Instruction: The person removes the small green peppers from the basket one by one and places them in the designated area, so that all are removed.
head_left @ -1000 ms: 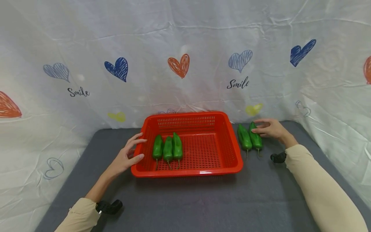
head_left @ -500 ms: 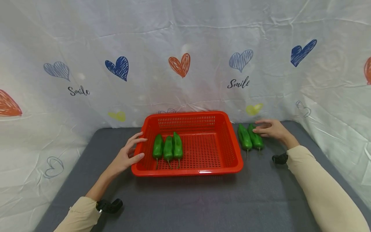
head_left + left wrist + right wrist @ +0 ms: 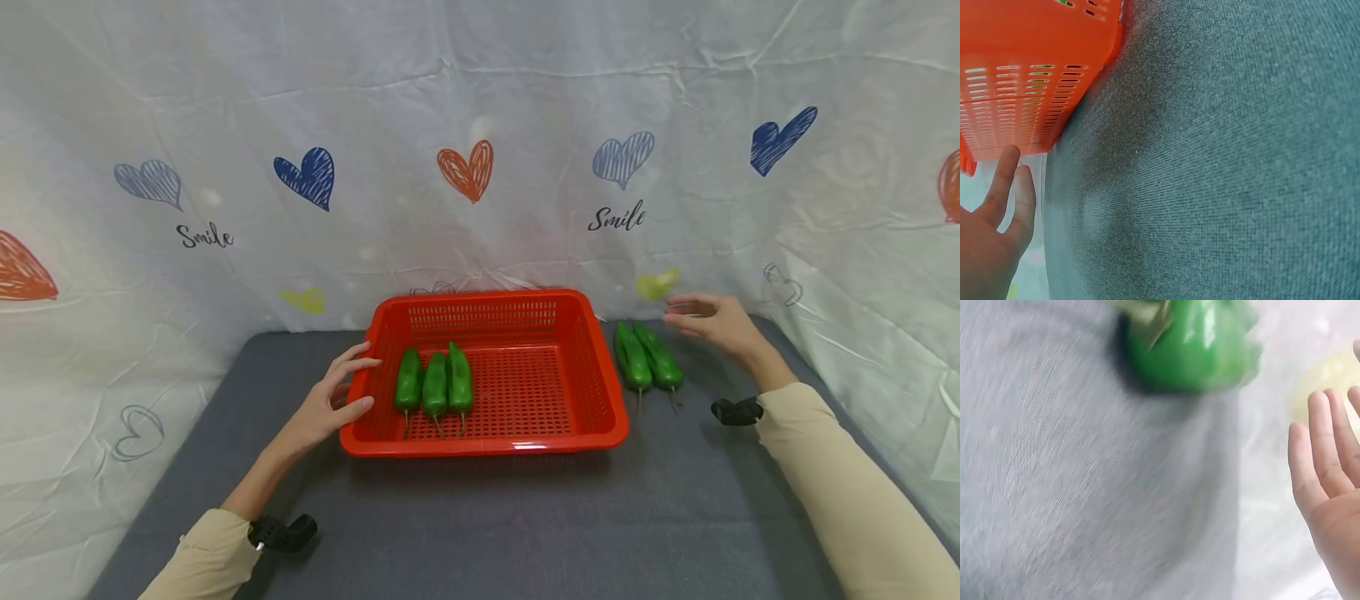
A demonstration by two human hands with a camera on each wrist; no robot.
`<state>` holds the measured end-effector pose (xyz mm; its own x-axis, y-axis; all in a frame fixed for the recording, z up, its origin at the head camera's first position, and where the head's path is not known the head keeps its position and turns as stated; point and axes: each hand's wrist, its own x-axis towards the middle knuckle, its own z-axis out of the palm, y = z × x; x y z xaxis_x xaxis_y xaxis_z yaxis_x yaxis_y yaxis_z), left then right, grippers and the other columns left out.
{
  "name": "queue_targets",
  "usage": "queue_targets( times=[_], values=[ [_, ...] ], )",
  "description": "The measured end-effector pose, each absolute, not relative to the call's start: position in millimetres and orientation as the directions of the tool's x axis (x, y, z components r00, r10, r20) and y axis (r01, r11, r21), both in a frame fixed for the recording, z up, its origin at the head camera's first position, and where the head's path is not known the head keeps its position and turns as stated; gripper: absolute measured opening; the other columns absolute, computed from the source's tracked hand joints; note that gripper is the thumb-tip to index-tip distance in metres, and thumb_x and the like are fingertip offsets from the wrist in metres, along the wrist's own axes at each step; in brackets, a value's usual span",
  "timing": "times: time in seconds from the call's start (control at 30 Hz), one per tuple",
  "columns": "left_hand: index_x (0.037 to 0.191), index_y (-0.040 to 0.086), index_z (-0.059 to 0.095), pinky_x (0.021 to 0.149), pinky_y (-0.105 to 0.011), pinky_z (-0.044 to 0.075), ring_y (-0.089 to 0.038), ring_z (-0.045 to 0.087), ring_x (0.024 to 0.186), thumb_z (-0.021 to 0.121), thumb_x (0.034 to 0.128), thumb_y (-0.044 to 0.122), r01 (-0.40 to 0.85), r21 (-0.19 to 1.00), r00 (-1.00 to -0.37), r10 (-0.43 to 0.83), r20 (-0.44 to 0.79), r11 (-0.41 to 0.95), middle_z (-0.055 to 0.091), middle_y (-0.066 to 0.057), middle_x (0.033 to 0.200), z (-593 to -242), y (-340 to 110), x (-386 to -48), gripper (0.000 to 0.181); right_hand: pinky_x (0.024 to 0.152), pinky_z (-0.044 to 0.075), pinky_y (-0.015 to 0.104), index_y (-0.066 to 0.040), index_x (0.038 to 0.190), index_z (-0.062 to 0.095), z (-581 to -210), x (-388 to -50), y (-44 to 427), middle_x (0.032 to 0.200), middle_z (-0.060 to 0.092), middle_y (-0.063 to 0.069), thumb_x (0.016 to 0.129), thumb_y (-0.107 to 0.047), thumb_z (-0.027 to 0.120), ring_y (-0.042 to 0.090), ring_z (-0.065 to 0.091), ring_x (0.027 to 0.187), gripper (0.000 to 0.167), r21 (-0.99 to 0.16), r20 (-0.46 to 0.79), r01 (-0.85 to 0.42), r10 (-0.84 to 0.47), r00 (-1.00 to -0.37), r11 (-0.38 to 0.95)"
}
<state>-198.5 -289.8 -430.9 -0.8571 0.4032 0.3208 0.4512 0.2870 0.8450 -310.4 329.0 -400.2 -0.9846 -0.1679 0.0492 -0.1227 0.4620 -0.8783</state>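
In the head view a red basket [image 3: 525, 446] holds three green peppers, one of them a left pepper [image 3: 408, 379], side by side in its left half. My left hand [image 3: 322, 408] rests on the basket's left rim, fingers spread and thumb on the edge. Right of the basket two more peppers lie together, an inner one [image 3: 633, 358] and an outer one [image 3: 660, 358]. Just beyond the outer pepper hovers my right hand [image 3: 723, 329], fingers loosely extended and holding nothing. The right wrist view shows that hand [image 3: 1332, 487] apart from a blurred pepper [image 3: 1191, 350].
A dark grey cloth [image 3: 480, 533] covers the table. Behind it and at both sides hangs a white sheet [image 3: 525, 100] printed with hearts and words. The basket stands close to the table's back edge.
My right hand has let go of the outer pepper and moved up and to the right. That pepper's tip now leans left, against the inner one. My left hand has stayed in place.
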Motion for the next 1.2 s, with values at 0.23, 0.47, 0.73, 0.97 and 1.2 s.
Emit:
queue_targets(
  times=[0.23, 0.47, 0.73, 0.97, 1.2],
  values=[
    [0.147, 0.002, 0.047, 0.082, -0.036, 0.056, -0.047, 0.06, 0.109, 0.062, 0.0967, -0.002, 0.441, 0.85, -0.862, 0.4, 0.312, 0.288, 0.018, -0.008, 0.165, -430.8, -289.6, -199.0, 0.053, 0.087, 0.054, 0.03, 0.006, 0.138, 0.057, -380.6, -306.6, 302.9, 0.13, 0.062, 0.02, 0.095, -0.022, 0.076, 0.01, 0.066, 0.103, 0.055, -0.924, 0.114, -0.169, -0.174, -0.978, 0.344],
    [0.147, 0.003, 0.047, 0.083, -0.037, 0.055, -0.047, 0.06, 0.11, 0.062, 0.0969, -0.002, 0.437, 0.85, -0.864, 0.399, 0.306, 0.294, 0.017, -0.008, 0.165, -430.5, -289.9, -197.6, 0.053, 0.086, 0.055, 0.033, 0.007, 0.134, 0.06, -360.8, -303.8, 274.2, 0.128, 0.064, 0.02, 0.094, -0.019, 0.077, 0.015, 0.068, 0.102, 0.05, -0.925, 0.152, -0.22, -0.229, -0.961, 0.311],
    [0.146, 0.003, 0.048, 0.084, -0.037, 0.056, -0.046, 0.06, 0.109, 0.062, 0.0965, -0.002, 0.44, 0.848, -0.864, 0.396, 0.31, 0.295, 0.018, -0.009, 0.165, -429.2, -289.6, -197.2, 0.052, 0.085, 0.055, 0.034, 0.008, 0.134, 0.059, -348.4, -308.4, 252.2, 0.129, 0.064, 0.02, 0.094, -0.017, 0.076, 0.021, 0.068, 0.104, 0.05, -0.926, 0.146, -0.236, -0.296, -0.944, 0.296],
    [0.146, 0.002, 0.048, 0.086, -0.035, 0.053, -0.044, 0.06, 0.111, 0.062, 0.0971, 0.0, 0.44, 0.839, -0.867, 0.393, 0.306, 0.319, 0.017, -0.008, 0.165, -426.9, -288.7, -195.8, 0.051, 0.086, 0.055, 0.035, 0.004, 0.135, 0.06, -335.5, -313.4, 227.5, 0.131, 0.062, 0.02, 0.094, -0.017, 0.076, 0.019, 0.065, 0.108, 0.048, -0.921, 0.144, -0.252, -0.339, -0.93, 0.297],
    [0.145, 0.001, 0.049, 0.088, -0.035, 0.053, -0.044, 0.058, 0.113, 0.062, 0.0972, 0.0, 0.449, 0.834, -0.864, 0.395, 0.312, 0.322, 0.018, -0.011, 0.165, -425.1, -287.1, -195.6, 0.05, 0.091, 0.053, 0.043, 0.003, 0.133, 0.063, -325.9, -318.7, 203.5, 0.126, 0.065, 0.016, 0.094, -0.017, 0.076, 0.026, 0.065, 0.11, 0.046, -0.912, 0.176, -0.292, -0.37, -0.912, 0.287]
  ],
)
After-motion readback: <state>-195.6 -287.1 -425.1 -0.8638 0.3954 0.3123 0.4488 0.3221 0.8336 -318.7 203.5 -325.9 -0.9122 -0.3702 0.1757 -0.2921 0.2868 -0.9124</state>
